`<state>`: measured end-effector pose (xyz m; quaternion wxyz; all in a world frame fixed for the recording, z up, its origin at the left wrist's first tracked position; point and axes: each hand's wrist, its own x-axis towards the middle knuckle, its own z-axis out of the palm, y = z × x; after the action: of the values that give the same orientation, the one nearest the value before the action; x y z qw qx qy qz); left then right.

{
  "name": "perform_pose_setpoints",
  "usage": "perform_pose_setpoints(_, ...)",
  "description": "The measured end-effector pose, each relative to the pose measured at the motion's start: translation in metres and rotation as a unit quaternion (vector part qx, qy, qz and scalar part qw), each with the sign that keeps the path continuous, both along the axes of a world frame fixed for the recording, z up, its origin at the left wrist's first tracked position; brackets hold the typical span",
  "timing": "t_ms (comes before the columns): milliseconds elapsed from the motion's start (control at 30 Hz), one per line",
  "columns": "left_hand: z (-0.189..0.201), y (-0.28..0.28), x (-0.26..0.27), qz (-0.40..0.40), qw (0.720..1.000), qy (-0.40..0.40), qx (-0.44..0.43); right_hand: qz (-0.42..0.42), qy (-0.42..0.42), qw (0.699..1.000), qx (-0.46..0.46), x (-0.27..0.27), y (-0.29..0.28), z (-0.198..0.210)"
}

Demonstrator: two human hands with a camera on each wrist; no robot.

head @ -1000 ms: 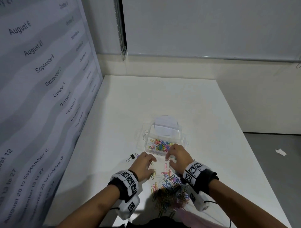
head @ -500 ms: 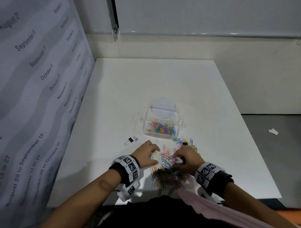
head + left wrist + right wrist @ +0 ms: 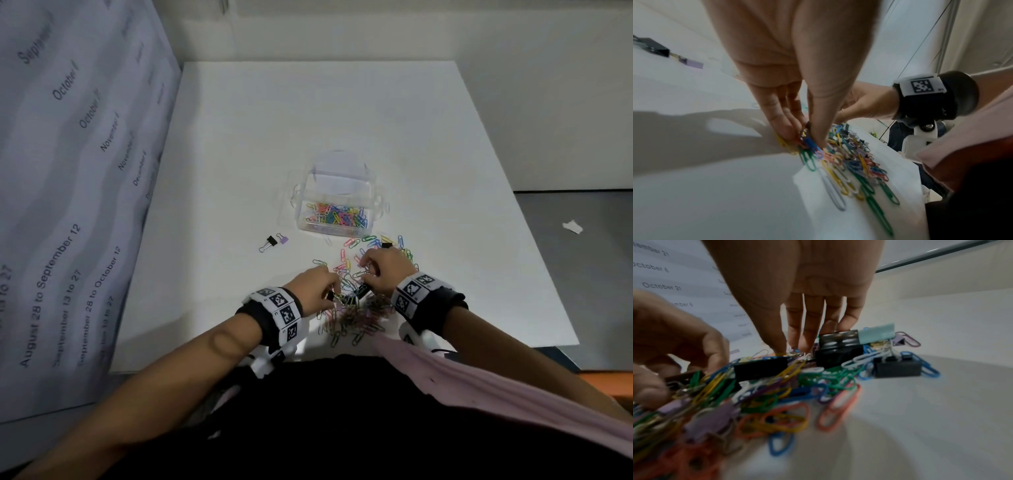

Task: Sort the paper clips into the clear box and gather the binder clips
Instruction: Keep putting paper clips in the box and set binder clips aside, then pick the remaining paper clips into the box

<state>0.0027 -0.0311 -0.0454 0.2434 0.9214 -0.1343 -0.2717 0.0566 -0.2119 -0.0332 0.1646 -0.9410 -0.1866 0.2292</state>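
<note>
In the clear box (image 3: 337, 219), coloured paper clips (image 3: 337, 217), both hands (image 3: 385, 270) pinching loose clips (image 3: 352, 315).

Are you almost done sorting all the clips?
Not yet. Some paper clips already lie in the clear box, and two binder clips sit together left of it. Both hands, left hand and right hand, are picking in the mixed pile, which holds many more.

— Left hand (image 3: 317, 287): state?
— Forearm angled inward, fingers and thumb drawn down to a pinch (contents unclear).
— Right hand (image 3: 383, 270)?
— Beside the left, knuckles up, fingertips (image 3: 797, 344) pointed down, thumb close.
</note>
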Motion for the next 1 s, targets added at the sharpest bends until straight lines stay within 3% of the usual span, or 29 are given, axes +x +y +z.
perform_pose_setpoints(233, 0.005, 0.02, 0.004, 0.089, 0.995, -0.036, -0.034, -0.028, -0.013, 0.998, 0.057, -0.008, -0.004, 0.005)
perform_pose_setpoints(400, 0.001, 0.037, 0.005, 0.15, 0.988, -0.029, -0.034, 0.047, 0.034, 0.997, -0.043, -0.021, 0.001, 0.007)
perform_pose_setpoints(600, -0.001, 0.048, 0.003, 0.187, 0.982, -0.019, -0.022, 0.006, 0.035, 0.999, -0.032, -0.018, 0.003, 0.001)
perform_pose_setpoints(733, 0.004, 0.046, 0.003, 0.178, 0.984, -0.022, -0.004, -0.017, 0.039, 0.999, 0.012, -0.018, 0.001, 0.001)
perform_pose_setpoints(833, 0.011, 0.038, 0.004, 0.148, 0.988, -0.033, -0.02, -0.023, -0.005, 0.998, 0.054, -0.013, 0.001, 0.007)
perform_pose_setpoints(1000, 0.015, 0.006, 0.012, 0.018, 0.999, 0.0, -0.031, -0.075, -0.03, 0.993, 0.081, -0.002, -0.004, 0.014)
